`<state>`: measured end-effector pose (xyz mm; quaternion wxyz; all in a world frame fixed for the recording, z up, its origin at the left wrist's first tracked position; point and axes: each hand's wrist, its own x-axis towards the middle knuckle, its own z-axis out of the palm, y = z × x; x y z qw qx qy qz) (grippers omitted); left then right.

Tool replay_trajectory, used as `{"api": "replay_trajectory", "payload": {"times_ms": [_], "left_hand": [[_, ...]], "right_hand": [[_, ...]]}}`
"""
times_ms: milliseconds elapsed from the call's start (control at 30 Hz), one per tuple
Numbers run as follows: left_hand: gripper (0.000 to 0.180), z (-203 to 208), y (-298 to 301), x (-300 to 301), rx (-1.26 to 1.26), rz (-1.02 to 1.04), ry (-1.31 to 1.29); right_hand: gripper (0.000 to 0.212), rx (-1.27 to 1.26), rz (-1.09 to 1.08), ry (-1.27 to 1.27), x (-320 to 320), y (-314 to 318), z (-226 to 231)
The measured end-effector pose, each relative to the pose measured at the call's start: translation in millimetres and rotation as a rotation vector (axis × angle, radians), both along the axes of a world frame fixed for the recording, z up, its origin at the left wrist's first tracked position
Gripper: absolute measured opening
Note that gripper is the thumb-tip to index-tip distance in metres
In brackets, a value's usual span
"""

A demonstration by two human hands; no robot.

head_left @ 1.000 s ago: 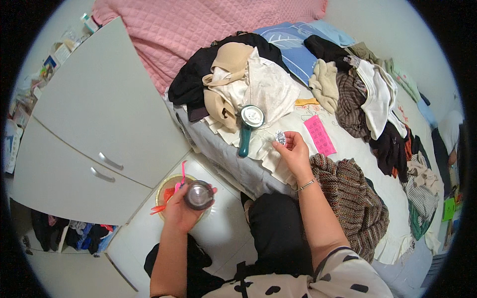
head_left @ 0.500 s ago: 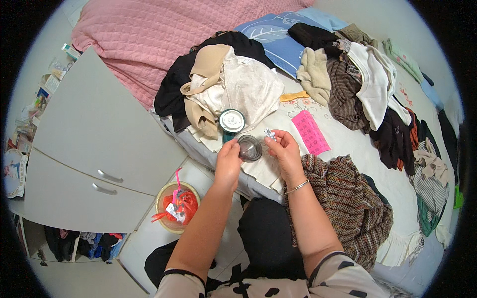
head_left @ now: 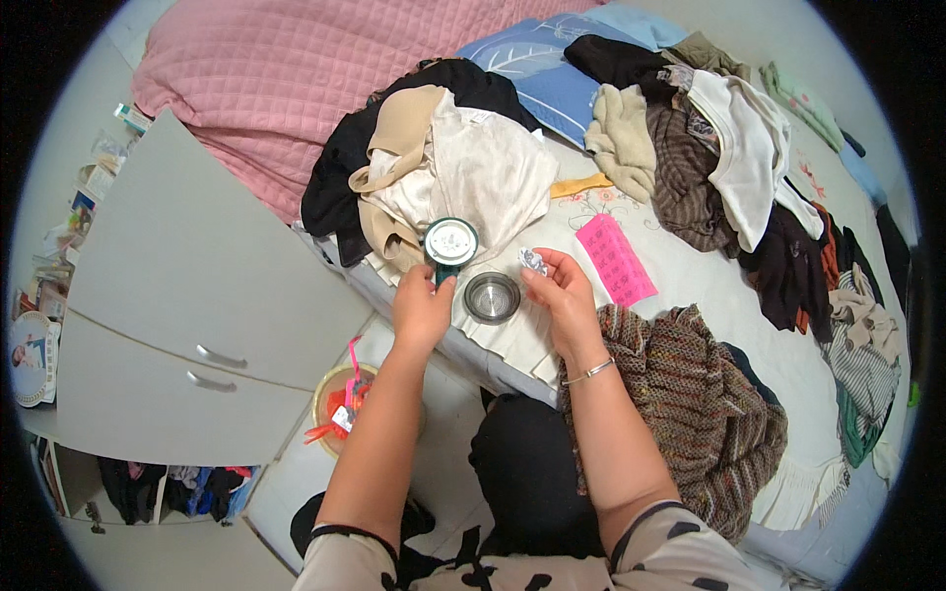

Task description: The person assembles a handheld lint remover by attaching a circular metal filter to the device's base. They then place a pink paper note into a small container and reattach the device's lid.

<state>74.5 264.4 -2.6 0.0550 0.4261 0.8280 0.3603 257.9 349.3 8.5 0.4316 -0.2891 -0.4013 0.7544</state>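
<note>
My left hand (head_left: 424, 310) has its fingers around the handle of a dark green device, which looks like a fabric shaver (head_left: 451, 241). Its round white head faces up, on the bed by the pale clothes. Just to its right a round grey see-through cup (head_left: 492, 297) rests on the white cloth, with neither hand on it. Between the thumb and fingers of my right hand (head_left: 560, 295) is a small silvery-white crumpled piece (head_left: 533, 261). Exactly what that piece is cannot be made out.
A pink paper (head_left: 616, 261) lies right of my hands, beside a brown knitted garment (head_left: 680, 394). Pale and black clothes (head_left: 493, 158) are heaped beyond. More clothes (head_left: 734, 158) cover the bed's right. A grey cabinet (head_left: 187, 266) and a bin (head_left: 330, 409) with a red bag stand left.
My left hand has let go of the grey cup, now on the bed, and moved left onto the green handle. My right hand keeps the silvery-white piece.
</note>
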Motion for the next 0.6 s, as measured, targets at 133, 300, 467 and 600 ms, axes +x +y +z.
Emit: {"api": "replay_trajectory", "payload": {"times_ms": [133,300,467,600], "left_hand": [[0.037,-6.3,11.1,3.8,-0.090,0.032,0.045],[0.026,-19.8,17.1,-25.5,-0.012,-0.024,-0.385],[0.022,22.5,-14.7,3.8,0.162,-0.071,-1.065],[0.029,50.6,-72.9,20.5,0.375,-0.174,-1.288]], "right_hand": [[0.030,-0.183,0.090,0.139,4.2,4.4,-7.2],[0.042,-0.449,0.434,0.580,3.0,1.4,-9.7],[0.055,-0.606,0.615,0.801,12.2,1.5,-13.6],[0.056,-0.749,0.721,0.845,10.3,-11.4,4.8]]}}
